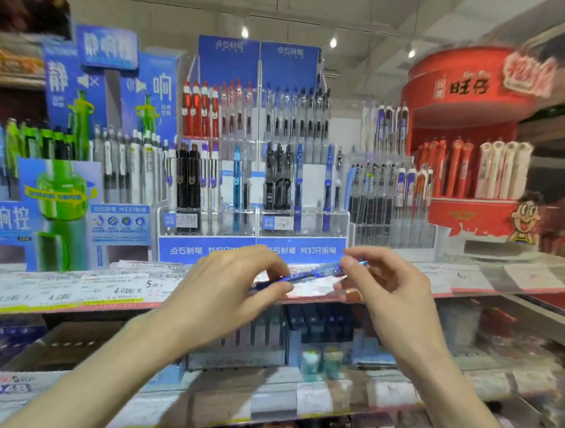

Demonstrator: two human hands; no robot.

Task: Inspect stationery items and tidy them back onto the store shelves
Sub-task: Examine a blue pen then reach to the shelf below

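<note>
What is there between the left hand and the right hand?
In the head view, a blue pen spans the gap: the left hand pinches one end and the right hand pinches the other. Behind it runs the shelf edge with price labels.

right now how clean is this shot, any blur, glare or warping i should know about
Head view: the middle is fairly sharp, with the blue pen held between the left hand and right hand readable; the edges smear and bend, notably the red display stand; ceiling spotlights bloom slightly; lower shelves are soft.
</note>
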